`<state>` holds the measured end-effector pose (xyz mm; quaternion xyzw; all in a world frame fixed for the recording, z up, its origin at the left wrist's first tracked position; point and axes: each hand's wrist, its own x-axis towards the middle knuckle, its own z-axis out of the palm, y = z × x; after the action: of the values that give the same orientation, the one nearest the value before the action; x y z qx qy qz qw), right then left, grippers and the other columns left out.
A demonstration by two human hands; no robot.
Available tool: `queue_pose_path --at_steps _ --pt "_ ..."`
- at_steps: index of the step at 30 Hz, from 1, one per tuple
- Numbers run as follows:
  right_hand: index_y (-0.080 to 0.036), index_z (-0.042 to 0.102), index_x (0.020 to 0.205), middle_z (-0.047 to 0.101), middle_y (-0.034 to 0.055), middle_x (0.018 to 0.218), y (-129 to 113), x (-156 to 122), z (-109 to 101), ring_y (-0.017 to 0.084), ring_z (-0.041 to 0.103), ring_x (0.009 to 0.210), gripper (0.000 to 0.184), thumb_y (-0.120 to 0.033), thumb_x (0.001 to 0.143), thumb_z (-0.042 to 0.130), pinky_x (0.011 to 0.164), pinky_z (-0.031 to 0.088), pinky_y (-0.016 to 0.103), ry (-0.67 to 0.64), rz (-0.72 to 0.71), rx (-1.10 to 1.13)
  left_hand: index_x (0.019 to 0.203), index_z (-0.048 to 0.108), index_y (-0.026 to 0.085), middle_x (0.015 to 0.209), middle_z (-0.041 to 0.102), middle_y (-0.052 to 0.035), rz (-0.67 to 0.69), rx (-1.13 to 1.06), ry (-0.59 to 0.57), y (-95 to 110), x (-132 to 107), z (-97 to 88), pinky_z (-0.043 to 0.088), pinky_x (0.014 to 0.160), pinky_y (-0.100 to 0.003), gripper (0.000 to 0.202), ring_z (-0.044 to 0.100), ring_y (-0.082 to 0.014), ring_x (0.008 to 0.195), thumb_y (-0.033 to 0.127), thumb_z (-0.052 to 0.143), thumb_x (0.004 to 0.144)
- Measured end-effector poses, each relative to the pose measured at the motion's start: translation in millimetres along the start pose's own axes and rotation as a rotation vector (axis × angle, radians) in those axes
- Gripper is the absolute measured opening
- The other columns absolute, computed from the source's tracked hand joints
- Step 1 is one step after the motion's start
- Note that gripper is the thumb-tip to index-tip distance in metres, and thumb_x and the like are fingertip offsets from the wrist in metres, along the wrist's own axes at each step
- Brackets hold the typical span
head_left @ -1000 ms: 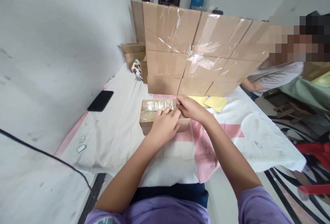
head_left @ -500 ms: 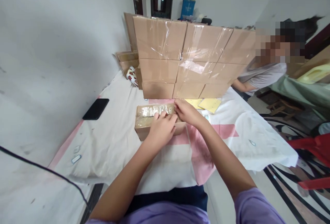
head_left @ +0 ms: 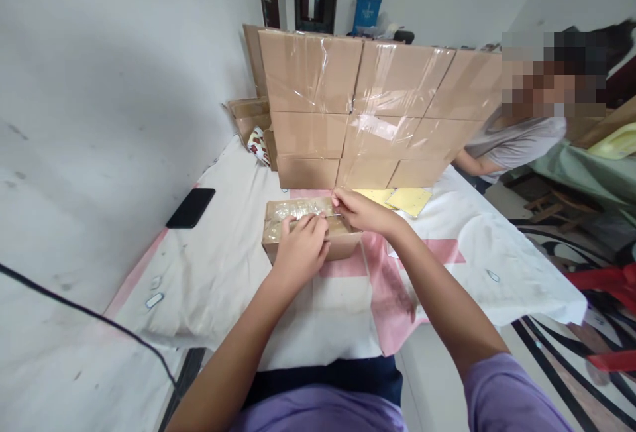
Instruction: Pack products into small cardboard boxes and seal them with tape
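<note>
A small cardboard box (head_left: pixel 342 246) lies on the cloth-covered table in front of me, with shiny clear packing tape (head_left: pixel 293 208) along its top. My left hand (head_left: pixel 304 236) rests on the top near the front edge, fingers spread and slightly bent. At the box's far right side, my right hand (head_left: pixel 348 207) has its fingers pinched together on what looks like the tape. Its fingertips are small and partly hidden. Just beyond the box stands a tall wall of taped cardboard cartons (head_left: pixel 313 134).
Yellow cards (head_left: pixel 411 201) lie right of the box, by the cartons. A black phone (head_left: pixel 191 208) rests on the white-and-pink tablecloth (head_left: pixel 228 253) at left. A black cable (head_left: pixel 89 318) crosses the lower left. Another person (head_left: pixel 527 140) is behind the table's right side.
My left hand has slid left along the box top. My right hand has shifted slightly left and away from me. The whole view has turned a little.
</note>
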<state>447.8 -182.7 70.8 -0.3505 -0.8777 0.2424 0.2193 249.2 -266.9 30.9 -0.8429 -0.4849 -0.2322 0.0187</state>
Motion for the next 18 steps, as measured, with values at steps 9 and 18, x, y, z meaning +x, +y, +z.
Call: queue_pose_path --at_steps 9,18 --pt "-0.023 0.039 0.084 0.05 0.0019 0.085 12.7 8.6 8.9 0.021 0.046 0.08 0.012 -0.012 0.087 0.045 0.07 0.033 0.031 0.002 -0.02 -0.079 0.108 0.053 0.022 0.129 0.066 -0.0106 0.148 0.045 -0.108 1.7 12.5 -2.6 0.035 0.104 -0.054 0.026 0.053 -0.0275 0.128 0.007 0.047 0.087" --pt "-0.023 0.035 0.08 0.05 0.0018 0.081 10.5 10.5 15.1 0.021 0.045 0.078 0.022 -0.005 0.081 0.049 0.069 0.033 0.03 0.017 0.019 -0.213 0.103 0.051 0.019 0.109 0.067 -0.0094 0.125 0.05 -0.102 7.7 15.9 0.5 0.036 0.101 -0.051 0.033 0.055 -0.0268 0.114 0.0 0.047 0.077"
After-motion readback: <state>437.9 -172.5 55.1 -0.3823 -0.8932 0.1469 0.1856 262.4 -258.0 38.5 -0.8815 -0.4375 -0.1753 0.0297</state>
